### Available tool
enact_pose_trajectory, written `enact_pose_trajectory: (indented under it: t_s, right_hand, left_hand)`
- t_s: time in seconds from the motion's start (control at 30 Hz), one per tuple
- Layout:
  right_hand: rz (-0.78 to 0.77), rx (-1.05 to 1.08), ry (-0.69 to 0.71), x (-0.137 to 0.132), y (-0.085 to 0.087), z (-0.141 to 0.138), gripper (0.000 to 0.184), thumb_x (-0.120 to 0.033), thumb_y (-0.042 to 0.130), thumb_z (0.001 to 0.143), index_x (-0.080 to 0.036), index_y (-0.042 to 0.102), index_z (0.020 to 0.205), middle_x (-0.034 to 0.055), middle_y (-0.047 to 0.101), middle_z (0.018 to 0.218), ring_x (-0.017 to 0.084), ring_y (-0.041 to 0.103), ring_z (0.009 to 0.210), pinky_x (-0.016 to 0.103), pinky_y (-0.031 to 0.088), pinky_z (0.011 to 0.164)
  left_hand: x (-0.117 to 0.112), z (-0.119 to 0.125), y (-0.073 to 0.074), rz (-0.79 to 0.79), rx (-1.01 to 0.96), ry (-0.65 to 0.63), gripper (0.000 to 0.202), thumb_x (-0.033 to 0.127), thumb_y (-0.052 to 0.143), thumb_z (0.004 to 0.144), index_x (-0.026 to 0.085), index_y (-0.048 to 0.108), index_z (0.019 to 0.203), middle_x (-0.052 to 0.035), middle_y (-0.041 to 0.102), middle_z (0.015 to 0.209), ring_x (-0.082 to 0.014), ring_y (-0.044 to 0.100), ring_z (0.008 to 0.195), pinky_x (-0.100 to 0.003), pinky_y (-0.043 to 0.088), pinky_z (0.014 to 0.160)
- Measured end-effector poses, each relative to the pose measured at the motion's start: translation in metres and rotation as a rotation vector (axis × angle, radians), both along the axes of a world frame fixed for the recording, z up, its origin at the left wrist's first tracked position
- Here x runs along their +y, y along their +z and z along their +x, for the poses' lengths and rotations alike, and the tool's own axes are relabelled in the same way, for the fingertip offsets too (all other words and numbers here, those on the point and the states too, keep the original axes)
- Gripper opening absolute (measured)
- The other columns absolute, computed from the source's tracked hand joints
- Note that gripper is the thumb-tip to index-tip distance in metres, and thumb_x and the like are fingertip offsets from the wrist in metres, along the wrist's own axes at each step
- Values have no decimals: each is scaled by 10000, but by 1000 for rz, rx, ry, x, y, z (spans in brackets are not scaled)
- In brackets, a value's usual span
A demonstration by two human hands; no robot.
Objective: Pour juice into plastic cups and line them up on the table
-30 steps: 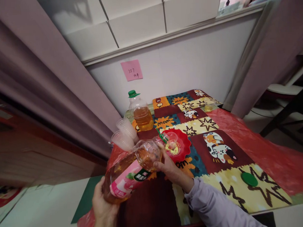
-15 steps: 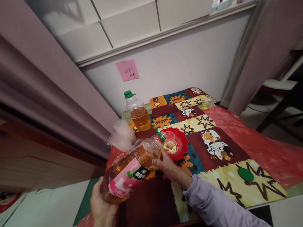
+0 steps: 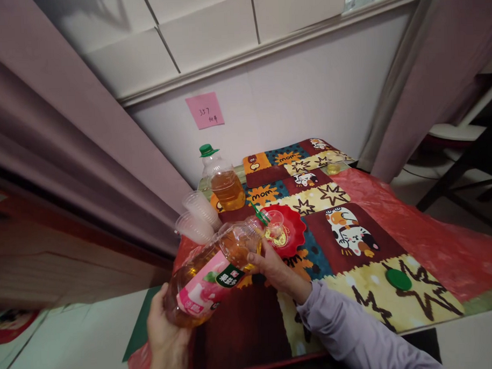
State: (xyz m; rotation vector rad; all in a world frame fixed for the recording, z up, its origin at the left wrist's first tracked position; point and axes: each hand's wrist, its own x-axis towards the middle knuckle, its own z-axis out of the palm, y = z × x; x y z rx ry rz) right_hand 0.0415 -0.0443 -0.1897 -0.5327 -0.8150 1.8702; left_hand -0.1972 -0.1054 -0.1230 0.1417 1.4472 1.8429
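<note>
A large plastic bottle [image 3: 211, 280] of amber drink with a pink label lies tilted, its open mouth over a small clear cup [image 3: 276, 227]. The cup stands on a red plate [image 3: 296, 231] and holds a little amber liquid. My left hand [image 3: 164, 330] is wrapped round the bottle's base. My right hand [image 3: 273, 269], in a lilac sleeve, grips the bottle near its neck from below. A green cap [image 3: 398, 279] lies loose on the patterned tablecloth [image 3: 353, 256] to the right.
A second bottle [image 3: 222, 180] with a green cap stands at the back near the wall. Stacked clear cups [image 3: 195, 216] lie on their side at the left edge. A small filled cup [image 3: 334, 164] stands at the far corner. Curtains hang on both sides; a chair stands at right.
The bottle has tipped slightly further and liquid has moved toward its neck. Both hands have kept their grip; the view has shifted a little.
</note>
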Motion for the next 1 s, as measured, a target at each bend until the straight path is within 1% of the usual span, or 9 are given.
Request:
enact_pose_trajectory:
  t_s: [0.13, 0.27, 0.33, 0.43, 0.57, 0.67, 0.73, 0.87, 1.0]
  right_hand:
    - [0, -12, -16, 0, -2, 0, 1124, -641, 1023, 797, -372, 458, 1730, 119, 686, 1646, 379, 823, 1250, 456, 743, 834]
    - [0, -6, -17, 0, 0, 1, 1069, -625, 1034, 791, -347, 509, 1680, 131, 712, 1613, 394, 816, 1267, 455, 739, 825]
    - [-4, 4, -14, 0, 0, 0, 1036, -624, 1037, 783, -351, 531, 1644, 122, 726, 1600, 389, 823, 1247, 455, 738, 816]
    - [-16, 10, -16, 0, 0, 0, 994, -622, 1034, 783, -342, 543, 1600, 111, 708, 1635, 370, 830, 1238, 417, 741, 796]
    - [-18, 12, -11, 1, -1, 0, 1027, -618, 1030, 786, -332, 520, 1629, 123, 707, 1636, 364, 837, 1228, 402, 748, 780]
    - [-9, 10, 2, 2, -1, 1, 1058, -629, 1021, 800, -341, 489, 1669, 133, 726, 1597, 374, 828, 1240, 444, 756, 804]
    - [-14, 16, 7, 2, -1, 1, 1082, -630, 1026, 797, -344, 473, 1682, 139, 714, 1612, 381, 821, 1257, 465, 758, 826]
    - [-29, 33, 5, 2, -1, 0, 1084, -609, 1034, 794, -339, 466, 1677, 141, 692, 1648, 376, 818, 1271, 441, 757, 814]
    - [-37, 55, 11, 3, -1, -1, 1074, -595, 1048, 773, -336, 484, 1649, 134, 694, 1645, 359, 827, 1236, 405, 757, 772]
  left_hand:
    - [0, 1, 1, -24, 1, 19, 79, 231, 735, 862, 225, 758, 938, 7, 814, 848, -177, 714, 662, -289, 619, 676]
    - [0, -1, -1, -26, 35, 33, 139, 247, 777, 827, 230, 748, 962, -3, 816, 880, -198, 730, 709, -320, 635, 725]
    - [0, -1, 0, -29, 33, 32, 142, 250, 783, 819, 228, 747, 954, -13, 817, 878, -210, 731, 711, -332, 639, 720]
    - [1, 2, 3, -23, 21, 38, 86, 236, 763, 840, 237, 744, 923, -11, 821, 873, -204, 727, 691, -313, 635, 685]
    - [3, 5, 8, -30, -8, 69, 43, 213, 726, 863, 232, 742, 897, -1, 817, 844, -177, 711, 648, -273, 626, 647]
    - [3, 6, 9, -19, -6, 49, 74, 213, 747, 832, 237, 740, 902, 7, 812, 825, -180, 713, 652, -273, 633, 651]
    - [2, 6, 9, -4, -7, 36, 106, 212, 758, 809, 238, 746, 911, 9, 818, 833, -187, 720, 671, -282, 643, 668]
    - [2, 7, 11, -12, -20, 29, 73, 195, 728, 834, 227, 752, 895, 7, 818, 831, -168, 700, 643, -266, 626, 661]
    - [3, 9, 13, -15, -5, 41, 59, 194, 727, 850, 217, 755, 896, 16, 818, 836, -160, 693, 644, -264, 613, 670]
